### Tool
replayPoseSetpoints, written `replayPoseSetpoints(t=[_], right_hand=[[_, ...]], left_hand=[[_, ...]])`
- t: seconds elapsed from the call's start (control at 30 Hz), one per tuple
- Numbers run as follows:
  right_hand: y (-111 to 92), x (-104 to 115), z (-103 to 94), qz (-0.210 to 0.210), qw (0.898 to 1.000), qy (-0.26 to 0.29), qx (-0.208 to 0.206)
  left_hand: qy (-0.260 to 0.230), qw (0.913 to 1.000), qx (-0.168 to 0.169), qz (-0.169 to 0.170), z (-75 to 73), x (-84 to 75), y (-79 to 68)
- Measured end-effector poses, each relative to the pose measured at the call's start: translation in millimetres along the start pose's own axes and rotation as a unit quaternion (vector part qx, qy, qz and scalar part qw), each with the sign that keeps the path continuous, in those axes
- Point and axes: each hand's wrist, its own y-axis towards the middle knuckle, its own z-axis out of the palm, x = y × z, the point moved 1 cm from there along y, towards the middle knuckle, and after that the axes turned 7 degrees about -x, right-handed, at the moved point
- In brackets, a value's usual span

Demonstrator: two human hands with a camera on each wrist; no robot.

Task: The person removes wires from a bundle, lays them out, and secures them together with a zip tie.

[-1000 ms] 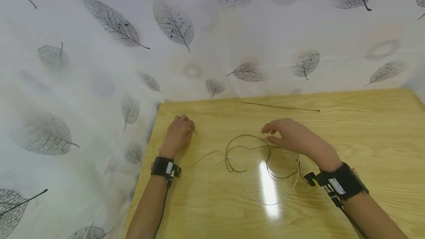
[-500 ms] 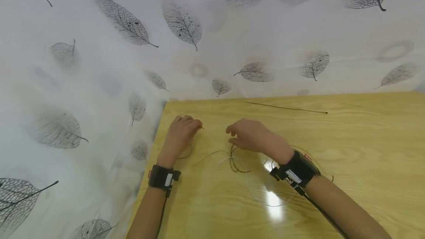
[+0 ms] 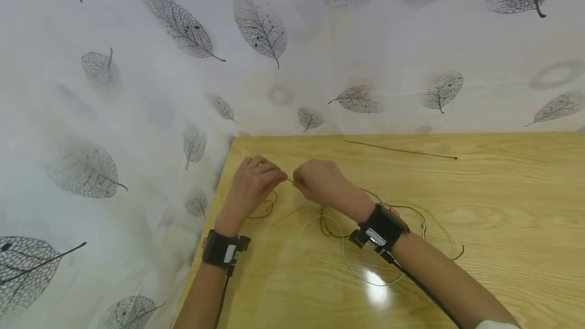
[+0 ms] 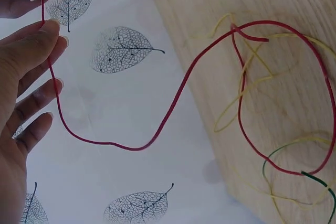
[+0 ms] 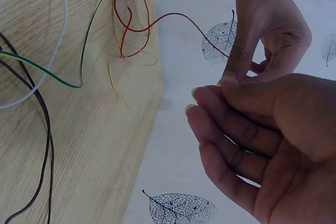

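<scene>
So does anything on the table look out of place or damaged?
No damage or spill shows. One dark strand lies nearly straight near the far edge of the table, seeming set apart, while the red wire and white wire curve loosely.

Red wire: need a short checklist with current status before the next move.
1. Left hand gripping red wire: ok, pinched at the thumb.
2. Right hand gripping it: ok, pinched next to the left hand.
3. Wire tip visible: cannot tell, right hand may be covering it.
4. Loose loop clear of yellow wire: not ok, they cross.
5. Dark straight strand away from both hands: ok.
</scene>
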Motion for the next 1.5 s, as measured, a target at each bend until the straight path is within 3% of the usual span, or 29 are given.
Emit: replayPoseSetpoints(t=[0.33,0.57,0.8,1.17,1.5], right_hand=[[-19,-25,-20.8,0.004,0.999,-0.001,-0.048],[-25,-34,-34.6,-0.004,0.997,0.003,-0.075],[-41,-53,-52.9,0.047,0.995,0.001,-0.085],[-97,-101,-84.4,0.124,0.985,-0.011,-0.119],[-160,-137,-105.4,0.181,0.976,-0.029,-0.117]], left_hand=[[0.035,0.9985,-0.037,-0.02,-14.6,22.8,-19.1],[0.037,0.9976,-0.033,-0.047,-16.1,34.3,-24.0],[0.042,0.9927,-0.07,-0.088,-31.7,48.2,-33.8],[0.041,0.9916,-0.051,-0.111,-42.0,61.3,-49.0],[0.025,0.9907,-0.065,-0.117,-47.2,63.9,-54.0]])
